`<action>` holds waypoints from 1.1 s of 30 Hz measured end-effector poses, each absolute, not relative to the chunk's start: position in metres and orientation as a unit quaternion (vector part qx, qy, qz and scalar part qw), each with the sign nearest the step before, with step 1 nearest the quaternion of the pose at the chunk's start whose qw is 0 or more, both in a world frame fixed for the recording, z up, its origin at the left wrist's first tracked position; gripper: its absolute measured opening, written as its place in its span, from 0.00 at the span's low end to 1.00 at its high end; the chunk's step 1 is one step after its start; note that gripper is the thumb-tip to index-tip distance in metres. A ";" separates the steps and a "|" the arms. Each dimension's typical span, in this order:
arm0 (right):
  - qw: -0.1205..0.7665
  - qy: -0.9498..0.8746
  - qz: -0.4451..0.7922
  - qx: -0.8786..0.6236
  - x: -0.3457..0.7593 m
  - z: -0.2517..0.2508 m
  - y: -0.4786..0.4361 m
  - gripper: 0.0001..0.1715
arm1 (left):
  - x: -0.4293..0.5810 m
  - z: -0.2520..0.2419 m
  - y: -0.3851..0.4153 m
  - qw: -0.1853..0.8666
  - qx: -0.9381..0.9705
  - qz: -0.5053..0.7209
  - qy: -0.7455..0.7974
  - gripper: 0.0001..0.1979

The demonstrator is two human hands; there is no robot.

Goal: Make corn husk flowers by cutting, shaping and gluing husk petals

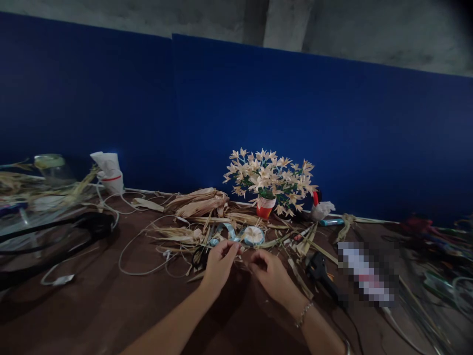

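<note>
My left hand [219, 266] is closed in a pinch low over the brown table, thumb against forefinger. Close to its right, my right hand [272, 276] has its fingers curled in, with a bracelet at the wrist. Something thin and pale seems to lie between the fingertips of both hands, too small to name. Just beyond them lie a light blue ribbon [228, 229] and a round pale item with a blue edge [253, 235]. Dry husk strips [177, 234] are scattered around these. A dark scissor-like handle [199, 257] shows partly beside my left hand.
Pale artificial flowers [266, 172] stand in a red and white cup [265, 207] near the blue partition [236, 108]. A black glue gun [320, 273] with a cord lies right of my hands. Bundled husks [199, 201] and a white cable [123, 268] are to the left.
</note>
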State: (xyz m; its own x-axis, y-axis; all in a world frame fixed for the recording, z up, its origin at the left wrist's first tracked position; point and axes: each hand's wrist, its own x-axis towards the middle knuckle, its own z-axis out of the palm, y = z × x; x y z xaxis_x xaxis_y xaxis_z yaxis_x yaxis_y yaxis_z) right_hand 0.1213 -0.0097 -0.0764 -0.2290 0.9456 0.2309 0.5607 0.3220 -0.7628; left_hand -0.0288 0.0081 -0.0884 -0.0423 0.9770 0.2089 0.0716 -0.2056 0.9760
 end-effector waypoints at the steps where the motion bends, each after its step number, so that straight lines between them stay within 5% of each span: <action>1: 0.360 -0.728 0.291 -0.506 0.120 -0.072 -0.009 0.06 | -0.028 -0.089 0.007 0.403 0.566 0.542 0.473 0.13; 9: 0.432 -0.698 0.261 -0.508 0.099 -0.067 0.001 0.01 | -0.026 -0.089 0.002 0.290 0.645 0.532 0.465 0.11; 16: 0.482 -0.627 0.215 -0.573 0.078 -0.072 -0.006 0.08 | -0.026 -0.100 0.007 0.193 0.669 0.530 0.485 0.11; 29: 0.469 -0.649 0.079 -0.594 0.086 -0.084 -0.008 0.06 | -0.022 -0.096 0.003 0.227 0.647 0.527 0.502 0.13; 33: 0.506 -0.649 0.122 -0.555 0.094 -0.083 -0.008 0.07 | -0.025 -0.091 0.005 0.229 0.613 0.545 0.524 0.12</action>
